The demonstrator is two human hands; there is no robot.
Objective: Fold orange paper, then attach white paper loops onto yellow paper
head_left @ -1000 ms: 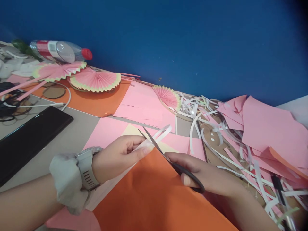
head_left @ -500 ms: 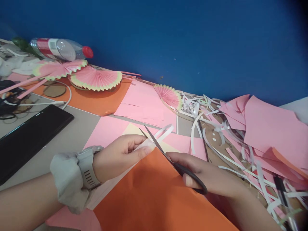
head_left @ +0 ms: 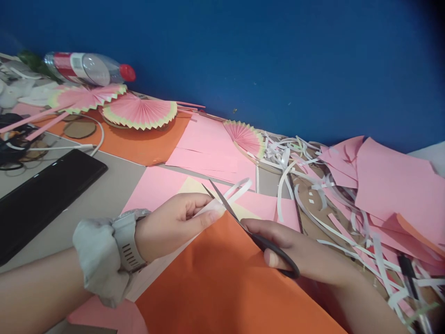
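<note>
My left hand pinches the far corner of an orange sheet of paper with its white edge between thumb and fingers. My right hand grips black-handled scissors, thumb through one loop. Their blades lie slightly parted across the white edge, just right of my left fingertips. A narrow curled white strip rises beyond the blades. The near part of the orange sheet runs out of view at the bottom. Underneath, pink paper and a pale yellow piece rest on the table.
Pink folded-paper fans lie at the back, near a plastic bottle on its side. A black phone is at left. White paper scraps, pink sheets and a pen crowd the right. A blue wall stands behind.
The view has shifted slightly. My hands, the orange sheet and the scissors keep nearly the same position to each other, the blades still slightly parted at the white edge.
</note>
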